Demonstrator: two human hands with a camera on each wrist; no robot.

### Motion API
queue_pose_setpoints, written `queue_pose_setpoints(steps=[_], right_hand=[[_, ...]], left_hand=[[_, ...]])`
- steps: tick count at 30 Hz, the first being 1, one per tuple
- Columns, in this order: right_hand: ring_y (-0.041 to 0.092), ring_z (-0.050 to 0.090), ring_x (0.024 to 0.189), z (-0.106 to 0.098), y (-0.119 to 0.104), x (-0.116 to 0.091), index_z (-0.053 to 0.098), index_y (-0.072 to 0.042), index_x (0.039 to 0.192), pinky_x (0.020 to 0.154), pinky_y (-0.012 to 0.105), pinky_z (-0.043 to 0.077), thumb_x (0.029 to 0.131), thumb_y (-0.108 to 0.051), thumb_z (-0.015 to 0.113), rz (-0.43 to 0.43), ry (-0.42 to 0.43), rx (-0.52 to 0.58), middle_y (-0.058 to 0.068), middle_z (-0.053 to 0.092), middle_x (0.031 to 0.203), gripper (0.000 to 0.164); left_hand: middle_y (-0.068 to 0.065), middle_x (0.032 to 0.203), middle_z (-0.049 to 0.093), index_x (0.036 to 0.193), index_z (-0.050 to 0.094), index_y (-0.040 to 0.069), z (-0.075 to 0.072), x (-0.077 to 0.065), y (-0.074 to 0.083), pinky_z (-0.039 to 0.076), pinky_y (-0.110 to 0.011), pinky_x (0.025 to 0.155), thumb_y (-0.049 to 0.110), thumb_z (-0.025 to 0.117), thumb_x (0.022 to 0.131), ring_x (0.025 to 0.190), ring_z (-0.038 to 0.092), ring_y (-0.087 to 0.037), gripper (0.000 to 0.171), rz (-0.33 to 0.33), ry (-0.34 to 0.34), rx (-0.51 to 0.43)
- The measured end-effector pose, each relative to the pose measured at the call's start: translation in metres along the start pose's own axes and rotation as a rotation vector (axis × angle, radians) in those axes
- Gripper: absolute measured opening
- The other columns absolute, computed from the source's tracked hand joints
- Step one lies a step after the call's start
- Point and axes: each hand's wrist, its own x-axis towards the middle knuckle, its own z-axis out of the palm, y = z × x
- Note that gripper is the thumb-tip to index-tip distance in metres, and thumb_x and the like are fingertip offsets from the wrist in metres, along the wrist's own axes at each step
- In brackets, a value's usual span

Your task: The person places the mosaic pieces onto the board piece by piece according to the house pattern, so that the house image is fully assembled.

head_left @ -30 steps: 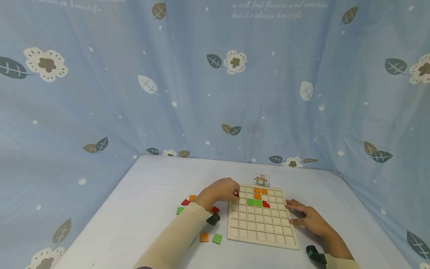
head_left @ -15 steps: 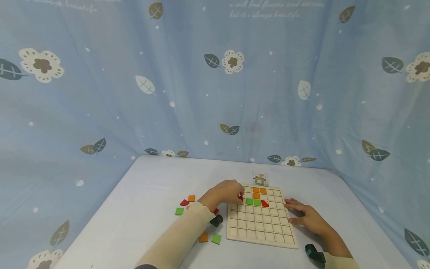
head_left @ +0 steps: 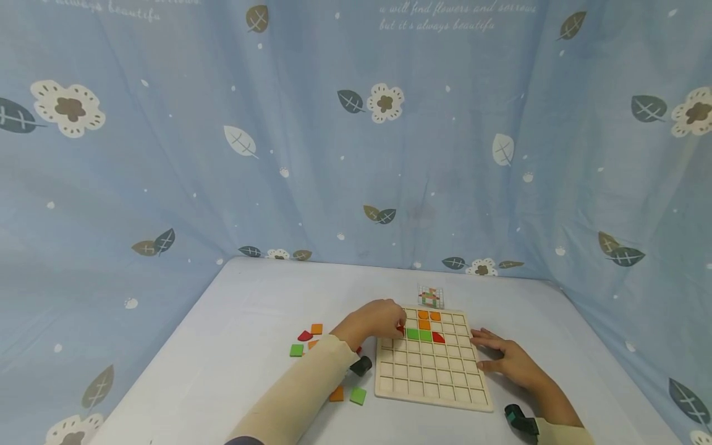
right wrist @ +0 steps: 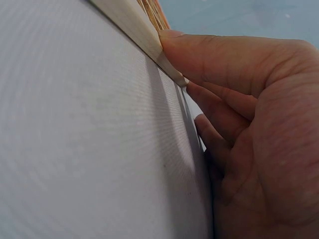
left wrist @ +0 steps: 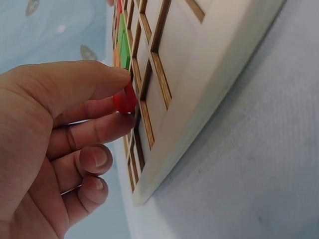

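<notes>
My left hand [head_left: 378, 320] pinches a red tile [left wrist: 125, 101] between thumb and fingers, low over the left part of a wooden grid board [head_left: 439, 403]. Most of this tile is hidden by the fingers in the head view. Just right of it, green square tiles [head_left: 419, 335] sit in the same row, followed by a red quarter-round tile [head_left: 438, 337]. Orange tiles [head_left: 424, 324] fill several cells above them. At the board's right edge rests my right hand [head_left: 514, 361], its thumb [right wrist: 209, 57] and fingertips touching the side, fingers loosely extended.
Loose orange, red and green tiles [head_left: 297, 350] lie on the white table [head_left: 222, 352] left of the board, some partly behind the left sleeve. A small pattern card [head_left: 431, 296] lies beyond the board's far edge. A blue patterned curtain [head_left: 311, 154] surrounds the table.
My left hand has moved slightly right and lower with the red tile, closer to the green tiles. My right hand keeps its place at the board's edge.
</notes>
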Motion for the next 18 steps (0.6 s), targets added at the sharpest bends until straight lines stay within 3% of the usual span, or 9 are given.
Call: queue_pose_setpoints(steps=[18], right_hand=[[0.046,0.021,0.140,0.0004,-0.0005,0.0007,0.063,-0.003,0.128,0.105,0.066,0.016,0.073,-0.026,0.082,0.007,0.005,-0.022,0.019,0.042,0.146,0.062]], left_hand=[[0.012,0.079,0.063,0.091,0.074,0.018,0.0012,-0.0002,0.0079,0.044,-0.024,0.065,0.021,0.072,0.087,0.066,0.051,-0.008,0.005,-0.022,0.000,-0.029]])
